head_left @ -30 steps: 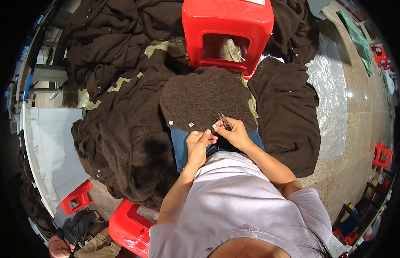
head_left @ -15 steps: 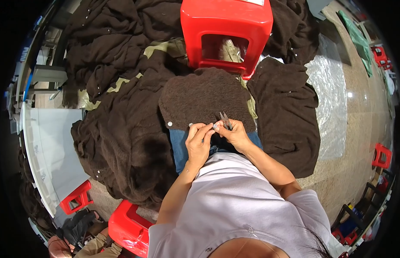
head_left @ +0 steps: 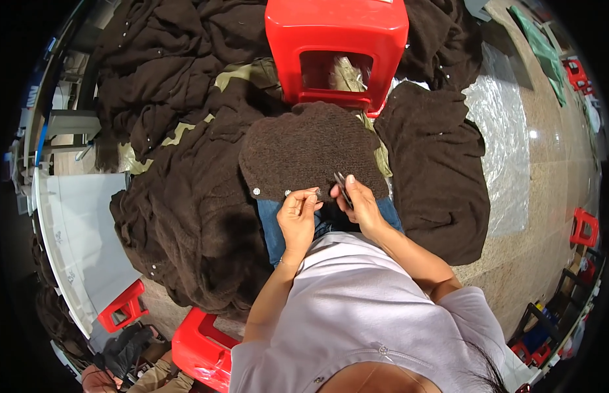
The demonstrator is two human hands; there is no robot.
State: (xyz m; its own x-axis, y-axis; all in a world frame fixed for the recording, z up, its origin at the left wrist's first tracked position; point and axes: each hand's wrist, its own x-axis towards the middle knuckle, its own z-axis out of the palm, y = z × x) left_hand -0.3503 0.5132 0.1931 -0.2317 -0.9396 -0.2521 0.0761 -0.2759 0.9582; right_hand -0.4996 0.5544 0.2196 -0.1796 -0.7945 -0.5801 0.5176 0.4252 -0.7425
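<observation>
The brown knit garment (head_left: 311,144) lies across the lap over the blue jeans (head_left: 270,226), its near edge carrying white buttons (head_left: 256,192) toward the left corner. The left hand (head_left: 298,219) is closed in a pinch on this edge. The right hand (head_left: 362,208) grips small snips (head_left: 342,183), blades pointing away from the body. A narrow gap separates the hands. The far edge reaches close to the red stool (head_left: 337,29); dark garment piles (head_left: 193,203) flank both sides.

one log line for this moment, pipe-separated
brown knit garment: over jeans | left hand: pinching its near edge | right hand: holding dark snips | red stool: ahead
</observation>
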